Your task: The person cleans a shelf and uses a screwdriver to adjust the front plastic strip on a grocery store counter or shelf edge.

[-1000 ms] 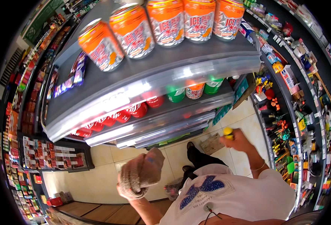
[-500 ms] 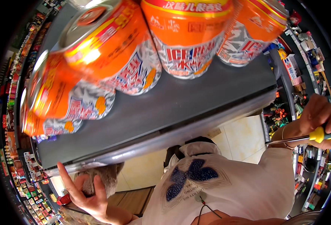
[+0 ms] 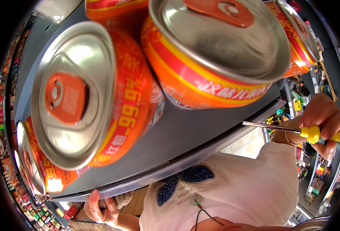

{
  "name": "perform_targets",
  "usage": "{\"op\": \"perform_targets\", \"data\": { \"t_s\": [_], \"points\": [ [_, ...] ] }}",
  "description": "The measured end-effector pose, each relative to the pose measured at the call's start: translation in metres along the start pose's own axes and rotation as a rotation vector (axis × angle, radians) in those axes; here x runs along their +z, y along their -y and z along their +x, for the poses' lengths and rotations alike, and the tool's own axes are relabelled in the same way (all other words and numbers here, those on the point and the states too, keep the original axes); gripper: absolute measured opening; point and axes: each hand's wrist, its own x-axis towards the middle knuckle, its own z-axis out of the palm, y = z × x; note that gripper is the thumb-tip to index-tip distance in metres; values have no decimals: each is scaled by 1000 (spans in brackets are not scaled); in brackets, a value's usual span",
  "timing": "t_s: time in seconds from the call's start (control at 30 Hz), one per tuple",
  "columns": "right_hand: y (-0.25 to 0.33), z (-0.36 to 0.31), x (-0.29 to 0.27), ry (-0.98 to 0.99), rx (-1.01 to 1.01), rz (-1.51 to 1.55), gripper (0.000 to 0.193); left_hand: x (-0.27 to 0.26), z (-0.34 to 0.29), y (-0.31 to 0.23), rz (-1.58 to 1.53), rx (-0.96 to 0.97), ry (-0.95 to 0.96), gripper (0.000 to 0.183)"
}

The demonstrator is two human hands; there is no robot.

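Observation:
My right hand (image 3: 326, 119) is closed round a screwdriver (image 3: 310, 134) with a yellow and blue-grey handle. Its metal shaft points left, with the tip by the front edge of the shelf. At the lower left, my left hand (image 3: 102, 211) has its fingers apart and holds nothing. Its index fingertip is at the clear strip (image 3: 139, 187) on the shelf front; I cannot tell whether they touch. Large orange drink cans with silver lids and orange pull tabs stand above, such as the left can (image 3: 133, 100) and the middle can (image 3: 177, 77).
The cans stand in a row on a dark grey shelf (image 3: 185, 133). Another can (image 3: 297, 42) stands at the right. Stocked shelves line both sides, with small hanging goods (image 3: 297, 104) by my right arm. Behind my left hand lies something grey and furry (image 3: 123, 200).
The view has come closer over the cans, whose lids now show. My right hand has brought the screwdriver tip left, near the shelf edge. My left hand's fingers are more bent.

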Motion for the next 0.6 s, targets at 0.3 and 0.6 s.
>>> {"op": "perform_targets", "data": {
  "t_s": [0.3, 0.6],
  "points": [
    [25, 15, -37, 119, -3, -74, 31, 3, -21, 9, -10, -100, -83, 36],
    [1, 25, -45, 66, 235, -253, 38, -34, -28, -12, 131, 28, -104, 29]
  ]
}}
